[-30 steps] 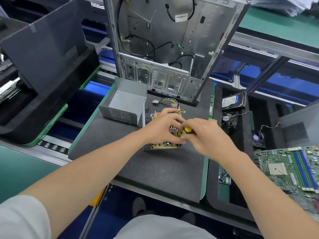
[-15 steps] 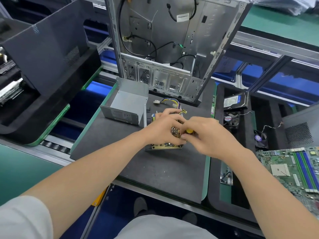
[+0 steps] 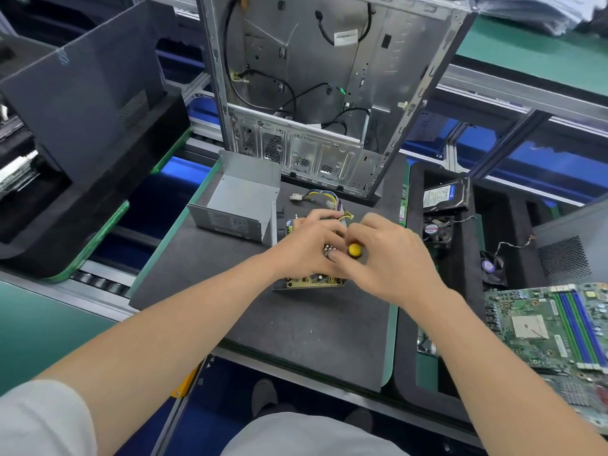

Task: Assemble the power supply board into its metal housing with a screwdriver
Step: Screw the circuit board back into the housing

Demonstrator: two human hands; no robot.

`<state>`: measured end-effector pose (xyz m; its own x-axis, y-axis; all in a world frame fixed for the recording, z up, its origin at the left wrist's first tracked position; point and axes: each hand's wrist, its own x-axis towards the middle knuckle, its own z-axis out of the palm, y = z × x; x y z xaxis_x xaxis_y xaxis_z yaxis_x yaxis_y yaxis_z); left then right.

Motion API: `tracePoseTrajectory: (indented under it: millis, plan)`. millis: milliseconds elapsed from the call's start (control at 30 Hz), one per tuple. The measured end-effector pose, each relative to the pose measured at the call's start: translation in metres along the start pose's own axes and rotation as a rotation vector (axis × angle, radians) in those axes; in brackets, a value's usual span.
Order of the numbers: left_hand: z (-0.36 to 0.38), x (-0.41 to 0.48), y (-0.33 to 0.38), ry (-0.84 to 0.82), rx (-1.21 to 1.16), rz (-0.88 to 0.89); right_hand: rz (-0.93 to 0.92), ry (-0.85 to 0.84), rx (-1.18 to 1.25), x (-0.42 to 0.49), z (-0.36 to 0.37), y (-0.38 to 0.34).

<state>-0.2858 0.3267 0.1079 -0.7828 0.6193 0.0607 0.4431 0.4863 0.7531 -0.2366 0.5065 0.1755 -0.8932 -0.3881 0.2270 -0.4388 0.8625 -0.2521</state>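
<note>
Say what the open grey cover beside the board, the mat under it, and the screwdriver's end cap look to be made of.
Grey cover: sheet metal, dull grey, with thin folded walls. Mat: probably matte black foam or rubber, no glare. Screwdriver cap: likely yellow plastic, smooth, slightly glossy.

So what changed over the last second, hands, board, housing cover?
Almost nothing. The left hand stays on the board and the right hand keeps its grip on the yellow-capped screwdriver over it; at most the fingers shifted slightly. Nothing was picked up or let go. The cover, wire bundle and case sit as before.
</note>
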Motion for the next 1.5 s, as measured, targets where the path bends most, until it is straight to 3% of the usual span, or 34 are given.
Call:
tracePoseTrajectory:
  millis: [100,400,600,700,767,900,1000,1200,1333,1433,1500]
  plan:
    - [-0.002,-0.001,0.004,0.024,0.014,0.032,-0.115,-0.201,0.076,-0.003,-0.005,0.012]
    - [-0.001,-0.001,0.005,0.022,0.014,0.024,-0.001,-0.142,0.172,-0.002,0.003,0.013]
    - [-0.005,0.001,-0.001,0.008,-0.103,0.019,-0.055,-0.080,0.232,-0.008,0.001,0.013]
    - [-0.007,0.007,0.000,0.244,-0.291,-0.146,0.014,0.103,0.340,-0.011,-0.005,0.015]
    - [-0.006,0.015,0.003,0.377,-0.269,-0.323,0.139,0.183,0.427,-0.009,-0.010,0.018]
    - [-0.006,0.034,0.012,0.232,-0.053,-0.516,0.374,0.275,0.607,-0.001,-0.014,0.030]
    - [-0.003,0.038,0.016,0.275,0.059,-0.488,0.476,0.242,0.708,0.003,-0.011,0.043]
    - [0.008,0.032,0.016,0.459,0.015,-0.431,0.631,0.083,0.773,0.004,0.007,0.058]
    - [0.016,0.032,0.022,0.441,0.196,-0.269,0.714,-0.051,0.830,0.011,0.015,0.058]
    - [0.022,0.028,0.033,0.409,0.153,-0.082,0.798,-0.130,1.097,0.013,0.013,0.058]
    - [0.028,0.022,0.039,0.396,0.129,-0.002,0.839,-0.174,1.122,0.011,0.013,0.060]
